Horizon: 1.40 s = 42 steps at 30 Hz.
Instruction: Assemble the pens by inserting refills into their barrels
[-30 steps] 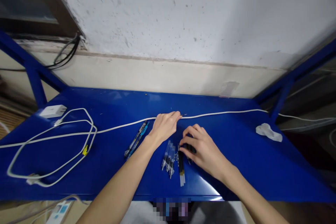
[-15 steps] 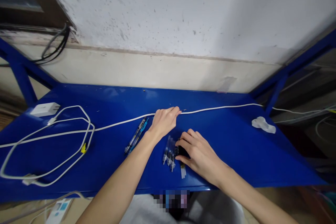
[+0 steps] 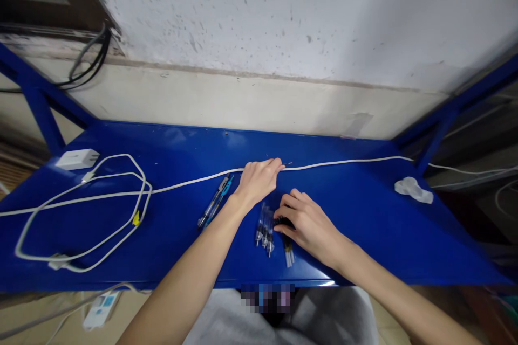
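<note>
Head view: clear pen barrels point(image 3: 265, 232) sit bunched side by side on the blue tabletop point(image 3: 356, 205), so place everything from them. Your left hand point(image 3: 261, 179) is beyond the barrels, fingers curled in over the white cable point(image 3: 332, 164); a thin pointed piece point(image 3: 287, 164) pokes out at your fingertips, can't tell if you're gripping it. Your right hand point(image 3: 305, 218) is just right of the barrels, curled low, dark ridged piece point(image 3: 279, 221) in the gap by your thumb; can't tell if that's grasped or only covered. Dark refills point(image 3: 288, 253) with pale ends stick out from under that hand, right of the barrels and nearer you. Left of the barrels, grey-topped pen point(image 3: 212, 205) and blue-topped pen point(image 3: 225, 188) lie slanted alongside each other. Well left of the barrels: white adapter point(image 3: 77, 159), looped lead, yellow tag point(image 3: 136, 219). Well right: crumpled white item point(image 3: 413, 190)
</note>
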{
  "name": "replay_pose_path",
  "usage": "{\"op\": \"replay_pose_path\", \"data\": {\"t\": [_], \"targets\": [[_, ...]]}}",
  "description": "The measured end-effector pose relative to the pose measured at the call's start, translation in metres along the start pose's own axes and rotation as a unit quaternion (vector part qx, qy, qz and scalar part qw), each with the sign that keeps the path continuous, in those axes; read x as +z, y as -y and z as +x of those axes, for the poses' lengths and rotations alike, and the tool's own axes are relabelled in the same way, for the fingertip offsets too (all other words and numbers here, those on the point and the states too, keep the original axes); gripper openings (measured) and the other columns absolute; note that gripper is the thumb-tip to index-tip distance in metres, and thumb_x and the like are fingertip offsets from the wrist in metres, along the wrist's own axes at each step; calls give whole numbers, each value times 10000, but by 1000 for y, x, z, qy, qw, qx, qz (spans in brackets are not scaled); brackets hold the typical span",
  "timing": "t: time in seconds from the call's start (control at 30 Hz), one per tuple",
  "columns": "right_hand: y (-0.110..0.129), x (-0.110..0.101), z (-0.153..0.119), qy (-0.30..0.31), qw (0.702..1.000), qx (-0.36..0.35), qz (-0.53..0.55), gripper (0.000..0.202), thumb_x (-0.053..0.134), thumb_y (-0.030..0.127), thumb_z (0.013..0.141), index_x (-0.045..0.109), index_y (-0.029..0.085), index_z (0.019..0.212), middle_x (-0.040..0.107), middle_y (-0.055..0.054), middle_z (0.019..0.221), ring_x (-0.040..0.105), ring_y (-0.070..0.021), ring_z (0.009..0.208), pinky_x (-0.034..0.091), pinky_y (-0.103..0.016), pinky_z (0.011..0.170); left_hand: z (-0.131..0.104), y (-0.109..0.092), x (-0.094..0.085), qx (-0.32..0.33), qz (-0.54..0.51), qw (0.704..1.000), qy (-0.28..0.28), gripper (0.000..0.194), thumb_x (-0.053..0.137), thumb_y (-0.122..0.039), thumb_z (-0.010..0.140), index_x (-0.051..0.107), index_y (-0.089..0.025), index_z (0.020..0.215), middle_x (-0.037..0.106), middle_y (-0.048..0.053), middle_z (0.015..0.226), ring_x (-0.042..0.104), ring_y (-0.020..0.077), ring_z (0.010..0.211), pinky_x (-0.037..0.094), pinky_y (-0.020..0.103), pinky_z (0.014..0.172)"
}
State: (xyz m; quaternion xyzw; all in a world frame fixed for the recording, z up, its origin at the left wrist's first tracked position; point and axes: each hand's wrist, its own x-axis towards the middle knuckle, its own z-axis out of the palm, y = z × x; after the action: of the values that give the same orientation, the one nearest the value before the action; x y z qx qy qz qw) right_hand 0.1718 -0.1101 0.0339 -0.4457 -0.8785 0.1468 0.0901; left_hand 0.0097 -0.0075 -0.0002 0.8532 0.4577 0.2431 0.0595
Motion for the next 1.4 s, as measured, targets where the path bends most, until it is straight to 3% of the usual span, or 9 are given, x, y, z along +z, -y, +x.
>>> {"op": "replay_pose_path", "data": {"t": [0.7, 1.1, 1.23, 1.3, 1.4], "targets": [[-6, 0, -2, -20, 998, -28, 57, 95, 667, 248, 972, 750, 210, 946, 665, -46, 934, 515, -211, 900, 388, -361, 832, 0, 1, 1, -3, -4, 1000, 2, 288, 429, -299, 1074, 638, -221, 892, 764, 33, 875, 695, 193, 723, 304, 287, 579], [-6, -7, 2, -14, 997, -44, 59, 116, 693, 299, 953, 762, 210, 980, 686, -52, 944, 541, -219, 908, 410, -362, 813, 0, 2, 3, -4, -4, 1000, 2, 276, 444, -312, 1070, 648, -224, 905, 766, 32, 871, 695, 196, 721, 309, 285, 583], [-12, -22, 4, -40, 995, -33, 81, 127, 718, 310, 937, 750, 205, 1000, 726, -56, 962, 599, -224, 930, 438, -380, 855, 0, 3, 3, -2, -8, 1000, -4, 274, 440, -310, 1070, 654, -227, 921, 764, 32, 880, 693, 191, 723, 322, 282, 587], [-21, -35, 9, -78, 988, 1, 134, 118, 766, 300, 901, 744, 206, 968, 758, -47, 956, 653, -219, 929, 461, -380, 884, 0, 3, 3, 3, -15, 1000, -6, 276, 444, -304, 1067, 653, -225, 904, 758, 31, 871, 693, 188, 730, 326, 280, 587], [-40, -46, 23, -113, 962, 51, 242, 95, 800, 277, 869, 742, 211, 906, 778, -21, 913, 704, -188, 832, 497, -332, 801, 0, 4, 4, 4, -28, 1000, -13, 234, 481, -213, 1026, 643, -218, 858, 752, 26, 858, 702, 190, 775, 336, 280, 598]]}}
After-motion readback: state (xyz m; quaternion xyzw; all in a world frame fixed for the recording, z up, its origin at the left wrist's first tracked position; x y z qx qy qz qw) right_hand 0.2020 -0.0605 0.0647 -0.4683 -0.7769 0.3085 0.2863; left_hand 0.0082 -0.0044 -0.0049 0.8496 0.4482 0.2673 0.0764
